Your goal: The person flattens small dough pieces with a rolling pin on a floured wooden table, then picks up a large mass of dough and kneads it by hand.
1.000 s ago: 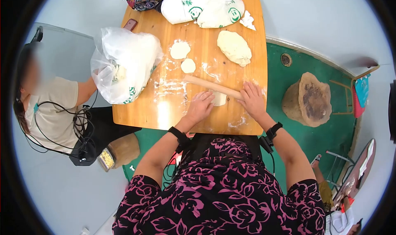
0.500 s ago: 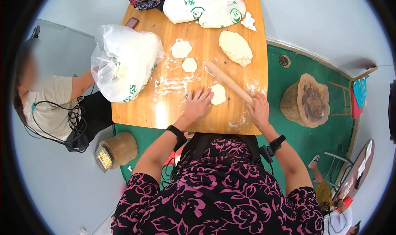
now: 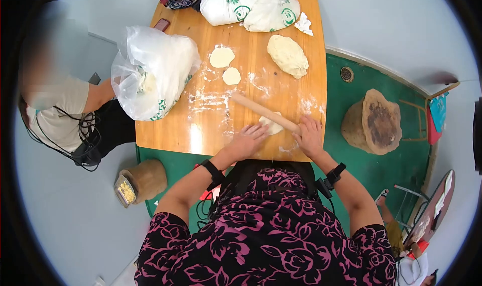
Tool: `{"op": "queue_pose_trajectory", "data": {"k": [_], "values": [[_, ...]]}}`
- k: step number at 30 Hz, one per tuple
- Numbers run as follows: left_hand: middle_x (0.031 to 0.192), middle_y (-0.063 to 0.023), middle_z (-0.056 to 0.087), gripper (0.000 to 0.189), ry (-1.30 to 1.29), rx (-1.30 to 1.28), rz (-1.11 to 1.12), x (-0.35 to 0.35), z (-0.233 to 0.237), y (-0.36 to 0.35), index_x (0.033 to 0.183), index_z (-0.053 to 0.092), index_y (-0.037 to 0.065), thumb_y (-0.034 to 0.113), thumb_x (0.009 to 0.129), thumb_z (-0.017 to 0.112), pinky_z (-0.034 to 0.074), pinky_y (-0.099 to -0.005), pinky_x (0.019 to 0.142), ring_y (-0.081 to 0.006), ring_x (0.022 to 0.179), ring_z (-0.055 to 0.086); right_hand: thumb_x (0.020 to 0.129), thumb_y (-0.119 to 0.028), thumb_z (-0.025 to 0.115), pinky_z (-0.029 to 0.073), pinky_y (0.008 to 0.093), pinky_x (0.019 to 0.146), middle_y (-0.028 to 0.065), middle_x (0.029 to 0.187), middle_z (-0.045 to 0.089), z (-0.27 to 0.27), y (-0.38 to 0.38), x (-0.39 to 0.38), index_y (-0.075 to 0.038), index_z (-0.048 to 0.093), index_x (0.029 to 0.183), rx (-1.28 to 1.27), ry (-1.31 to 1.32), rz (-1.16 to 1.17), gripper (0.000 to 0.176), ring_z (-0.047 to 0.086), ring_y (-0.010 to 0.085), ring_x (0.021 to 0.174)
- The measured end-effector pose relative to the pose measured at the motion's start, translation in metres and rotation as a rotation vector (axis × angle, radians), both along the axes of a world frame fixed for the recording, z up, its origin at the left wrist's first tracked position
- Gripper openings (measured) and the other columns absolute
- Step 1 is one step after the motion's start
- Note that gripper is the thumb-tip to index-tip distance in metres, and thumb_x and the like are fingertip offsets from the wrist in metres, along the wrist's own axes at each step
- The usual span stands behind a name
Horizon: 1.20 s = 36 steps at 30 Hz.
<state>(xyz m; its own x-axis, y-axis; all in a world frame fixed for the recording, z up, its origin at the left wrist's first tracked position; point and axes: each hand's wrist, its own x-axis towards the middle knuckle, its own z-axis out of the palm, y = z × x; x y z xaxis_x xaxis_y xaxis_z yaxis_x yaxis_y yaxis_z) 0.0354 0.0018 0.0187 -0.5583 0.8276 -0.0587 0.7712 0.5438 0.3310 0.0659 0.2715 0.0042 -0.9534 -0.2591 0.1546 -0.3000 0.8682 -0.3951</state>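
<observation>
My right hand (image 3: 309, 136) is wrapped round the near end of a wooden rolling pin (image 3: 262, 110). The pin slants up and left across a small flat dough round (image 3: 274, 129), covering part of it. Fingers stretched out, my left hand (image 3: 249, 141) lies at the left edge of that round. Farther up the table lie two more rolled rounds, a larger one (image 3: 222, 57) and a smaller one (image 3: 231, 76). A big lump of dough (image 3: 287, 56) rests beyond the pin, toward the right side.
Flour is scattered over the wooden table (image 3: 201, 138). A large plastic bag (image 3: 155, 75) stands at the left, with a seated person's arm (image 3: 102, 94) behind it. Two tied white bags (image 3: 271, 12) and a phone (image 3: 162, 25) lie at the far end. A wooden stump (image 3: 371, 123) stands at the right.
The rolling pin has moved left and toward me, and now lies over the dough round. My left hand has shifted right and nearer to me, beside the round.
</observation>
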Motion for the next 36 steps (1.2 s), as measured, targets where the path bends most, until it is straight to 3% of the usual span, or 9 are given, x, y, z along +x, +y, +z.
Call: {"op": "queue_pose_trajectory", "data": {"k": [8, 14, 17, 20, 25, 29, 32, 36], "values": [[0.139, -0.0090, 0.036, 0.059, -0.032, -0.087, 0.005, 0.012, 0.009, 0.008, 0.134, 0.036, 0.006, 0.032, 0.085, 0.055, 0.029, -0.0498, 0.101, -0.0265, 0.130, 0.031, 0.079, -0.039, 0.060, 0.018, 0.0564, 0.104, 0.0144, 0.132, 0.042, 0.004, -0.015, -0.012, -0.010, 0.053, 0.118, 0.301, 0.087, 0.078, 0.049, 0.033, 0.0286, 0.129], [0.137, -0.0097, 0.037, 0.056, -0.040, -0.091, 0.052, 0.012, 0.006, 0.015, 0.132, 0.040, 0.007, 0.032, 0.084, 0.056, 0.029, -0.0511, 0.101, -0.0271, 0.130, 0.031, 0.080, -0.041, 0.058, 0.019, 0.0575, 0.103, 0.0131, 0.134, 0.041, 0.004, -0.001, -0.053, -0.011, 0.052, 0.120, 0.268, 0.094, -0.077, 0.050, 0.032, 0.0270, 0.130], [0.137, -0.0104, 0.037, 0.055, -0.029, -0.100, 0.071, 0.008, 0.006, 0.006, 0.130, 0.041, 0.008, 0.032, 0.083, 0.057, 0.029, -0.0520, 0.100, -0.0272, 0.130, 0.031, 0.082, -0.036, 0.057, 0.020, 0.0556, 0.104, 0.0131, 0.132, 0.043, -0.003, -0.011, -0.025, -0.011, 0.052, 0.118, 0.240, 0.067, 0.221, 0.045, 0.033, 0.0270, 0.130], [0.136, -0.0102, 0.038, 0.053, -0.020, -0.115, 0.094, 0.006, 0.005, -0.001, 0.129, 0.042, 0.009, 0.033, 0.084, 0.056, 0.029, -0.0532, 0.099, -0.0272, 0.130, 0.031, 0.081, -0.028, 0.057, 0.026, 0.0506, 0.102, 0.0118, 0.125, 0.048, 0.000, -0.022, -0.017, -0.009, 0.052, 0.113, 0.278, 0.151, 0.214, 0.037, 0.038, 0.0271, 0.125], [0.139, -0.0107, 0.036, 0.052, -0.089, -0.185, 0.185, 0.004, 0.015, 0.002, 0.129, 0.042, 0.006, 0.034, 0.086, 0.052, 0.029, -0.0520, 0.101, -0.0279, 0.131, 0.031, 0.076, -0.017, 0.058, 0.035, 0.0448, 0.092, 0.0104, 0.111, 0.053, -0.013, -0.019, -0.039, -0.006, 0.051, 0.108, 0.074, 0.075, 0.047, 0.034, 0.048, 0.0279, 0.109], [0.139, -0.0151, 0.035, 0.062, -0.055, 0.004, 0.076, 0.008, 0.010, 0.023, 0.132, 0.038, 0.001, 0.041, 0.086, 0.051, 0.026, -0.0479, 0.103, -0.0299, 0.131, 0.030, 0.075, -0.014, 0.059, 0.037, 0.0415, 0.089, 0.0114, 0.108, 0.053, -0.006, -0.009, -0.047, -0.005, 0.050, 0.108, -0.055, 0.003, -0.089, 0.035, 0.049, 0.0282, 0.104], [0.140, -0.0176, 0.033, 0.069, -0.109, -0.011, -0.054, 0.009, 0.014, 0.039, 0.133, 0.035, -0.003, 0.046, 0.086, 0.049, 0.025, -0.0455, 0.106, -0.0312, 0.132, 0.029, 0.075, -0.016, 0.060, 0.038, 0.0399, 0.088, 0.0104, 0.107, 0.053, -0.013, -0.003, -0.050, -0.007, 0.051, 0.107, -0.008, 0.037, 0.062, 0.034, 0.049, 0.0277, 0.104], [0.140, -0.0195, 0.032, 0.072, -0.238, -0.063, -0.119, 0.013, 0.015, 0.037, 0.132, 0.034, -0.004, 0.048, 0.086, 0.049, 0.024, -0.0443, 0.107, -0.0315, 0.132, 0.029, 0.077, -0.021, 0.060, 0.035, 0.0427, 0.094, 0.0091, 0.119, 0.051, -0.002, -0.018, -0.046, -0.009, 0.051, 0.114, 0.046, 0.023, 0.295, 0.040, 0.046, 0.0263, 0.115]]}}
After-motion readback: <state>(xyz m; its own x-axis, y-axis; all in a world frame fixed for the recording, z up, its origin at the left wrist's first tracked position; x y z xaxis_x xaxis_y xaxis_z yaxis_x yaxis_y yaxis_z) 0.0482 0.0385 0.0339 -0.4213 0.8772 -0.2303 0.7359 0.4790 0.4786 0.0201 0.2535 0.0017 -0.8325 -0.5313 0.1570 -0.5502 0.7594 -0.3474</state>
